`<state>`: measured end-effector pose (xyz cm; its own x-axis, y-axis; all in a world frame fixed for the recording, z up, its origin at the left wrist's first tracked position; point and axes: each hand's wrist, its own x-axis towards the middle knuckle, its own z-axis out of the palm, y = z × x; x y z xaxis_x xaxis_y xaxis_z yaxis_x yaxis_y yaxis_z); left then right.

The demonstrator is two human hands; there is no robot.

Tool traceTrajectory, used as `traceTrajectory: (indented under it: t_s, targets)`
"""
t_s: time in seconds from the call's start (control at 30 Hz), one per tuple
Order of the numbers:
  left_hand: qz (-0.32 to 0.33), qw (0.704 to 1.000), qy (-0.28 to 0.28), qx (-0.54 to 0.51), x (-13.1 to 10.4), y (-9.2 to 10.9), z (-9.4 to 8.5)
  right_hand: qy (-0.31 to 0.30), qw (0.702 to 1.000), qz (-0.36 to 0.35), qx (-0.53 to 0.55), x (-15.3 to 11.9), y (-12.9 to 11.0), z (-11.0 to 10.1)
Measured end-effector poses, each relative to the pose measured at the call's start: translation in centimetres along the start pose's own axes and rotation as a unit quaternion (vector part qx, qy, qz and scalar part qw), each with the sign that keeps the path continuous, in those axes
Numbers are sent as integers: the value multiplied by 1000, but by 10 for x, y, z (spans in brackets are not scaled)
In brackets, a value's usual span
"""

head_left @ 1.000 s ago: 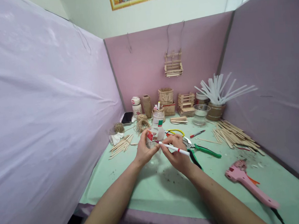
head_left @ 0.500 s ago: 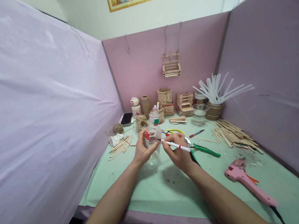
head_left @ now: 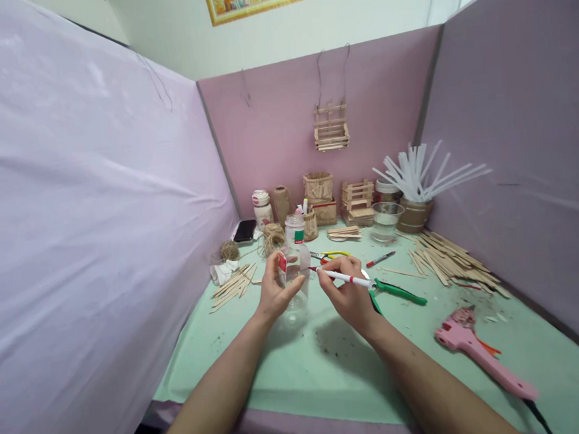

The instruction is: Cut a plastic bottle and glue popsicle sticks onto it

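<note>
My left hand [head_left: 276, 290] is wrapped round a clear plastic bottle [head_left: 297, 253] that has a red and green label and an uncapped mouth. The bottle stands roughly upright over the table. In my right hand [head_left: 348, 292] is a white marker pen [head_left: 345, 277] with a red band, pinched like a writing tool. Its dark red tip points left at the bottle's side, very near or touching it. Behind the right hand lie green-handled pliers [head_left: 400, 291], partly hidden.
A pink glue gun [head_left: 483, 352] lies at the right. Wooden sticks [head_left: 456, 264] are piled behind it, with more sticks [head_left: 233, 286] at the left. Twine [head_left: 272, 238], a water cup [head_left: 387, 221] and a pot of white glue sticks [head_left: 414, 212] stand towards the back.
The bottle has shifted slightly left and stands a little straighter. My right hand and the marker have moved slightly right, with the marker's tip still close to the bottle.
</note>
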<state>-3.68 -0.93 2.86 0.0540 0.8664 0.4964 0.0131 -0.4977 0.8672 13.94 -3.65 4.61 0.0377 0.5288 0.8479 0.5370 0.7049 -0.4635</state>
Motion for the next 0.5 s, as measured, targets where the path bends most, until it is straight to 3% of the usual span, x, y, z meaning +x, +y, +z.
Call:
traceTrajectory:
  t_s: [0.33, 0.5]
  targets:
    - [-16, 1000, -13, -20, 0, -1, -1, 3, 1000, 25, -3, 0, 1, 1]
    - [-9, 1000, -8, -24, -1, 1, 1, 35, 999, 23, -4, 1, -1, -1]
